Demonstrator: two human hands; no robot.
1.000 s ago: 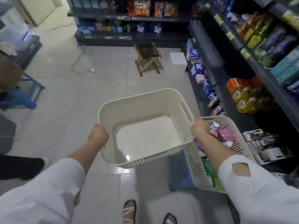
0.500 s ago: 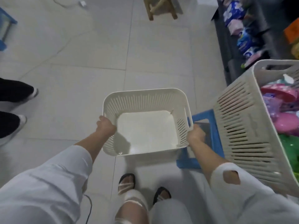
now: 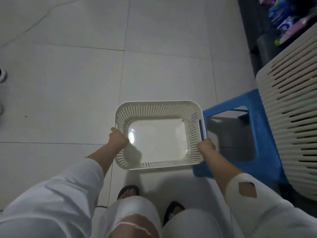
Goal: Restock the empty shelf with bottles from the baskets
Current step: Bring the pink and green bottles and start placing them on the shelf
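The basket [image 3: 159,134] at centre is empty; left hand [image 3: 119,137] and right hand [image 3: 205,146] grip its side rims. The second basket [image 3: 291,109], right edge, probably has bottles left to shelve.

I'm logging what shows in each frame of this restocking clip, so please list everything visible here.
empty basket: one, cream, centre, held over the floor.
second basket: one, cream, right edge, above the stool; contents hidden.
stool: one, blue, right of the empty basket.
shelf goods: several blurred packets, blue and pink, top right.
floor: pale tiles, throughout.
shoe: one, white and dark, left edge, another person's.
sandals: two, black, bottom centre.
sleeves: two, white, lower corners; the right one has a hole.
left hand: grips the empty basket's left rim.
right hand: grips its right rim.
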